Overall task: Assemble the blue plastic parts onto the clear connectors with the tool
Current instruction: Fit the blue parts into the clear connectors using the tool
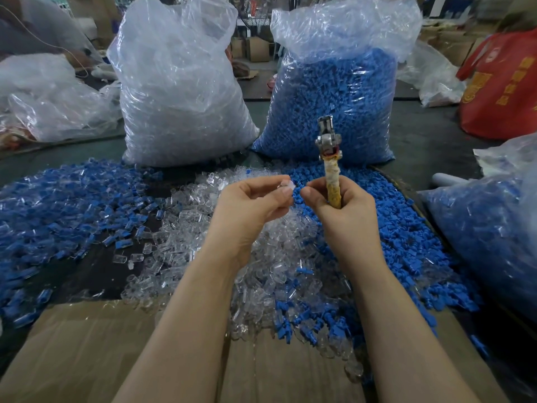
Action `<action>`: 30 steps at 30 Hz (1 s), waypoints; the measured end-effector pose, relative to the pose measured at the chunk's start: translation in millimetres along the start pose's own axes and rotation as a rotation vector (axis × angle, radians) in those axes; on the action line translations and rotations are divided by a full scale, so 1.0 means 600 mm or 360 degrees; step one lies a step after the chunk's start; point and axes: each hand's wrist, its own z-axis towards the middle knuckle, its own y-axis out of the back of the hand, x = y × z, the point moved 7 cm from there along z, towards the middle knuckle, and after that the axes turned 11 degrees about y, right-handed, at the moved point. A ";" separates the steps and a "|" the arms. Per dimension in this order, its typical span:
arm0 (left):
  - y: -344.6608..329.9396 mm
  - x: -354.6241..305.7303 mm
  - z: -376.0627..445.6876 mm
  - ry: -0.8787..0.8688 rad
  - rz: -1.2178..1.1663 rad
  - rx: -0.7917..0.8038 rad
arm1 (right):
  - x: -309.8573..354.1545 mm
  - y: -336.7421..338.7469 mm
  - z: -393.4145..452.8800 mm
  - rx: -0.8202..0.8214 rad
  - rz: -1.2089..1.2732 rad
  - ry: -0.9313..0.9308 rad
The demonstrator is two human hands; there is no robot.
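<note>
Left hand (250, 199) pinches 1 clear connector (286, 186); right hand (338, 203) grips the tool (329, 158) upright. Finished pieces (66, 205) heap on the tabletop's left; 2 full bags suggest much remains.

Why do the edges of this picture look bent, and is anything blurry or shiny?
Head view: the wide lens bows the edges, so the cardboard and forearms splay outward. Soft overhead light leaves glare on the clear bag and blue bag. The left hand, right hand and tool look fairly sharp; the background is hazier.
</note>
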 end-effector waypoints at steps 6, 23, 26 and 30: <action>0.007 0.002 0.004 -0.0020 -0.0113 -0.0077 | 0.010 -0.010 -0.001 0.0113 0.0112 0.0049; 0.011 0.002 0.006 -0.0064 -0.0070 -0.0144 | 0.011 -0.012 -0.005 0.0113 -0.0065 0.0084; 0.009 -0.001 0.003 -0.0111 0.0034 -0.0131 | 0.010 -0.012 -0.005 0.0111 -0.0060 0.0078; 0.001 -0.001 0.002 -0.0121 0.0089 -0.0059 | 0.008 -0.011 -0.005 0.0112 -0.0063 0.0059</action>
